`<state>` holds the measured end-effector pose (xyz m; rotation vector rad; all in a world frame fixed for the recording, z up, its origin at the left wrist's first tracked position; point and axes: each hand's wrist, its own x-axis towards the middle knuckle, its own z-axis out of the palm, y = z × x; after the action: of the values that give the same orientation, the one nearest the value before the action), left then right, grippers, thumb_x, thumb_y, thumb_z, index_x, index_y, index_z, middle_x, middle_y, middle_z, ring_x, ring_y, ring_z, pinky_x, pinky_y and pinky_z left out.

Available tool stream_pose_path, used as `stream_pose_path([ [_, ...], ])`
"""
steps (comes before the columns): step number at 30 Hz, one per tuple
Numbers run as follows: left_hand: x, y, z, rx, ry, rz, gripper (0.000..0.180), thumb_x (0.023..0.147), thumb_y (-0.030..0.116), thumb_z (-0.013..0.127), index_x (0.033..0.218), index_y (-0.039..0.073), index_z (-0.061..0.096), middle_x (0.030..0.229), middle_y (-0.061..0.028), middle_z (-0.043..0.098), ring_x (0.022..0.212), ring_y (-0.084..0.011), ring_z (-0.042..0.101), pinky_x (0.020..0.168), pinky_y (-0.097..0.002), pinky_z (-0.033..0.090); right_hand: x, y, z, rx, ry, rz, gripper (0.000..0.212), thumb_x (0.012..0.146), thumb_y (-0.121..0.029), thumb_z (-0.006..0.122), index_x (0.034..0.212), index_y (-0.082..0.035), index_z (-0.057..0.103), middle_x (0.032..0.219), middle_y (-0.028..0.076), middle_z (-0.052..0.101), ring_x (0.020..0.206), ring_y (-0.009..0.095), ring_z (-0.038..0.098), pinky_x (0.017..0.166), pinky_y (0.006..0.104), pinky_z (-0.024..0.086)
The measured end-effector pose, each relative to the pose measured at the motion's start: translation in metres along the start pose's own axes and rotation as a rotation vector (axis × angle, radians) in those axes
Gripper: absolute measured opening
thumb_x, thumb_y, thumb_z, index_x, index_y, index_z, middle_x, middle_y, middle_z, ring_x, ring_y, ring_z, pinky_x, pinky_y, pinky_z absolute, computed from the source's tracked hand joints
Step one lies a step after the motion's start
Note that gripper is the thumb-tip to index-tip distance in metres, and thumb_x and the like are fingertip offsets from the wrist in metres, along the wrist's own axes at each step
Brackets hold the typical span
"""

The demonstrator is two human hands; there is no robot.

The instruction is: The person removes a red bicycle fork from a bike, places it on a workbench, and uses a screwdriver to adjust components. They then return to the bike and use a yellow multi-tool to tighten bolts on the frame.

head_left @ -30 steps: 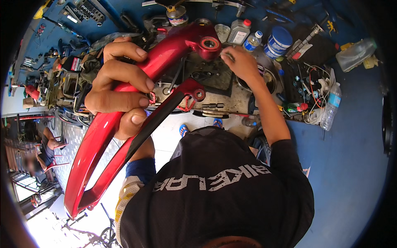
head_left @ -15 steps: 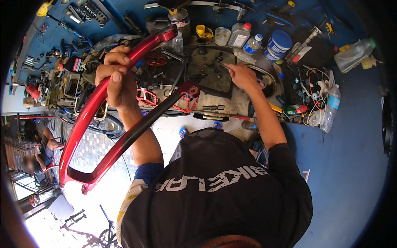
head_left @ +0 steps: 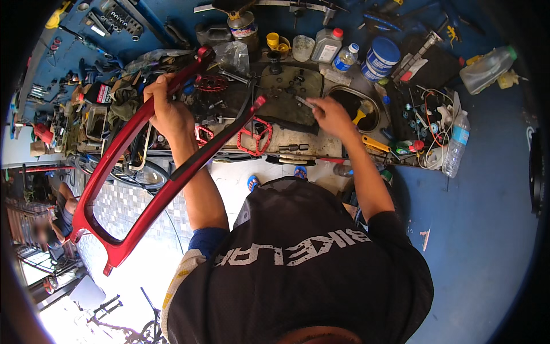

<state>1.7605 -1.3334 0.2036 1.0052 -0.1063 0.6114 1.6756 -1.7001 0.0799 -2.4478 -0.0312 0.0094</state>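
Observation:
My left hand [head_left: 173,117] is closed around one arm of a glossy red bicycle rear triangle [head_left: 102,178], held up to the left of the bench. The other arm of this frame part runs up toward the bench's middle, with a dark strip along it. Over a dark mat [head_left: 281,94] on the bench, my right hand [head_left: 332,116] pinches a small silver rod-like piece [head_left: 304,102]. Several small dark parts lie on the mat. Just right of that hand, a yellow-handled brush [head_left: 362,111] rests in a basin [head_left: 375,123].
Red pedals [head_left: 255,137] lie near the bench's front edge. Along the back stand a grey bottle [head_left: 327,46], a clear bottle [head_left: 346,58] and a blue-and-white tub [head_left: 380,59]. Cables and small parts crowd the right end. A seated person [head_left: 60,215] is at far left.
My right hand has gone from a pointing finger at the mat to pinching the silver piece. The red rear triangle has tilted and shifted slightly left with my left hand.

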Motion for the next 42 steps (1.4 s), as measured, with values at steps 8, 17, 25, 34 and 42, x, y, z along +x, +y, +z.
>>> stream_pose_path([
  [8,0.003,-0.005,-0.014,0.043,0.160,-0.155,0.011,0.098,0.020,0.072,0.099,0.010,0.066,0.100,-0.0064,0.073,0.098,-0.0183,0.066,0.088,-0.0368,0.049,-0.059,0.003,0.037,-0.147,0.110,-0.106,0.043,0.094,-0.013,0.069,0.136,-0.019,0.068,0.117,0.016,0.064,0.103,0.036,0.067,0.088,0.0472,0.055],
  [17,0.000,-0.012,-0.009,-0.080,0.204,-0.280,0.011,0.095,0.016,0.075,0.095,0.010,0.066,0.095,-0.0066,0.071,0.093,-0.0183,0.066,0.091,-0.0372,0.050,-0.036,-0.122,-0.035,-0.162,0.318,-0.613,0.062,0.087,-0.010,0.073,0.144,-0.030,0.061,0.122,0.013,0.061,0.105,0.032,0.064,0.089,0.0450,0.054],
  [25,-0.004,-0.006,-0.007,-0.105,0.217,-0.297,0.009,0.097,0.016,0.071,0.096,0.009,0.065,0.096,-0.0073,0.071,0.096,-0.0197,0.066,0.095,-0.0376,0.049,-0.025,-0.133,-0.047,-0.433,0.294,-0.658,0.077,0.081,-0.010,0.076,0.151,-0.035,0.055,0.122,0.014,0.058,0.104,0.033,0.063,0.084,0.0440,0.055],
  [34,-0.002,-0.010,0.000,-0.144,0.094,-0.069,0.008,0.100,0.017,0.065,0.098,0.010,0.062,0.100,-0.0087,0.070,0.102,-0.0216,0.066,0.096,-0.0385,0.047,-0.032,-0.129,-0.013,0.593,-0.198,-0.311,0.076,0.095,-0.011,0.068,0.163,-0.024,0.036,0.109,0.009,0.055,0.076,0.018,0.060,0.072,0.0367,0.055],
  [42,-0.001,-0.006,0.006,-0.331,0.031,-0.110,0.007,0.099,0.018,0.067,0.098,0.012,0.062,0.100,-0.0075,0.071,0.104,-0.0254,0.066,0.100,-0.0431,0.047,-0.047,-0.136,-0.006,2.204,-0.829,0.006,0.079,0.098,-0.014,0.062,0.167,-0.025,0.024,0.111,0.008,0.057,0.079,0.018,0.058,0.064,0.0344,0.051],
])
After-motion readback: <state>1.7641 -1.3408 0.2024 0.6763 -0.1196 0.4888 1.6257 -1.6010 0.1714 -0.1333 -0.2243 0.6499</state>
